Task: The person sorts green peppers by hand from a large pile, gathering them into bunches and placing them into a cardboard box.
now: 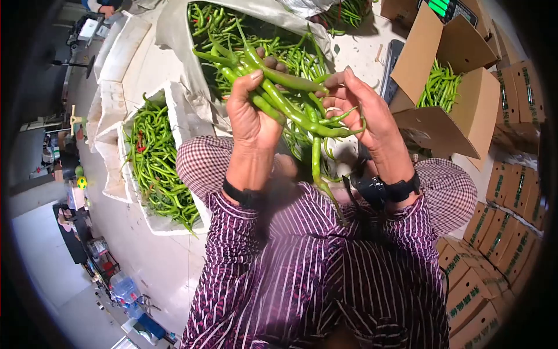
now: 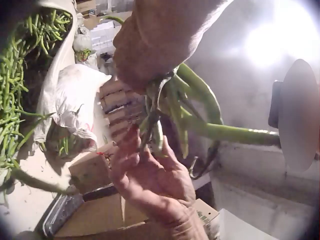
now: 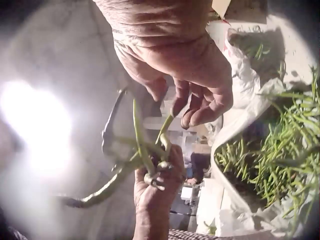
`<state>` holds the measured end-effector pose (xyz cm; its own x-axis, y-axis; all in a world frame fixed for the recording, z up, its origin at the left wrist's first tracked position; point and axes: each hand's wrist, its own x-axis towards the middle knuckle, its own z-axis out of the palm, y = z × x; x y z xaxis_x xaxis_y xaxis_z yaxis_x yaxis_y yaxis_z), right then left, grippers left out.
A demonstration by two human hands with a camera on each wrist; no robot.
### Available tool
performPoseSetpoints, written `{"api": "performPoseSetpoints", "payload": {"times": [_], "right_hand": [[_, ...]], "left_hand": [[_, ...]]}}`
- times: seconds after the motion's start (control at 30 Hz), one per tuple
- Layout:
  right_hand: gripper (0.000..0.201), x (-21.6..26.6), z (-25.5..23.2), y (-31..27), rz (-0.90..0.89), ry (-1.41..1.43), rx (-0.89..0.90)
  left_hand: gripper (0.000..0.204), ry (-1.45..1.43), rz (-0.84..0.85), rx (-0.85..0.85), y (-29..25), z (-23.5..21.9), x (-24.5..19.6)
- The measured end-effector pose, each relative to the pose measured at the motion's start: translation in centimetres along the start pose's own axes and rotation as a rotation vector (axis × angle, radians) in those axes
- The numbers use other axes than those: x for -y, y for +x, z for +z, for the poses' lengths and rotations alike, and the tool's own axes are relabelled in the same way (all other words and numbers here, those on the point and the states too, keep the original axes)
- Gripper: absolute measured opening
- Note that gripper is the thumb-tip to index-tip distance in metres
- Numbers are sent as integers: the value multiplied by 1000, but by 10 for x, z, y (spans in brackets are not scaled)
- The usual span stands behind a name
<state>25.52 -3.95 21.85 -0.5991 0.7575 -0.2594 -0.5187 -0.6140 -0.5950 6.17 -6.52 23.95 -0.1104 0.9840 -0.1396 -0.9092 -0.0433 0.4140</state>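
A bunch of long green chili peppers (image 1: pixel 285 104) is gripped in my left hand (image 1: pixel 253 113), with the thumb laid across them and their tips fanned out to the right. My right hand (image 1: pixel 372 116) is held beside the tips with its fingers loosely bent. In the right wrist view, its fingertips (image 3: pixel 180 106) meet the end of one chili pepper (image 3: pixel 162 130), while the thumb stands apart. The left wrist view shows the right palm (image 2: pixel 155 182) turned up under the hanging peppers. Below both hands lies a large pale sack (image 1: pixel 181 43) full of chili peppers.
A white foam box (image 1: pixel 176 110) heaped with chili peppers stands at the left. On the right, an open cardboard box (image 1: pixel 474 119) holds more peppers, near a device with a green display (image 1: pixel 439 7). Stacked cartons (image 1: pixel 500 192) line the far right.
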Motion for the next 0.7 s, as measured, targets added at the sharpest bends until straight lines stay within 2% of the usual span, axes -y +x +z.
{"api": "performPoseSetpoints", "payload": {"times": [0.07, 0.1, 0.13, 0.2, 0.23, 0.3, 0.33, 0.4, 0.53, 0.6, 0.63, 0.67, 0.7], "right_hand": [[28, -5, -7, -4, -127, -280, -139], [24, -1, -13, -11, -102, -418, -105], [20, 9, -12, -18, -51, -497, -115], [17, 28, 13, -34, -68, -763, -249], [17, 25, 14, -31, -57, -764, -255], [19, 21, 13, -22, -817, -1488, -69], [24, 18, 8, -15, -824, -1538, -18], [25, 6, -9, -6, -428, -1404, 87], [26, 8, -22, -13, -283, -1521, 121], [22, 31, -19, -28, -49, -1632, 89], [22, 37, -24, -33, 19, -1435, -85], [22, 40, -26, -35, 80, -1232, -249], [22, 41, -24, -41, -20, -1001, -490]], "left_hand": [[45, -48, -30, 29, 0, -13, 2], [46, -123, -84, 118, 2, -24, 2], [46, -124, -90, 105, 2, -26, 3], [47, -57, -63, 52, 2, -27, 5], [47, -86, -100, 105, 3, -28, 6], [48, -79, -128, 74, 1, -27, 12], [50, -65, -147, 54, 1, -26, 16], [50, -110, -174, 60, 4, -33, 22], [49, -53, -143, 9, 7, -46, 17], [47, -109, -108, 46, 11, -49, 10], [47, -123, -56, 45, 13, -50, 9], [47, -158, -75, 62, 14, -51, 6], [48, -152, -71, 71, 14, -51, 7]]}}
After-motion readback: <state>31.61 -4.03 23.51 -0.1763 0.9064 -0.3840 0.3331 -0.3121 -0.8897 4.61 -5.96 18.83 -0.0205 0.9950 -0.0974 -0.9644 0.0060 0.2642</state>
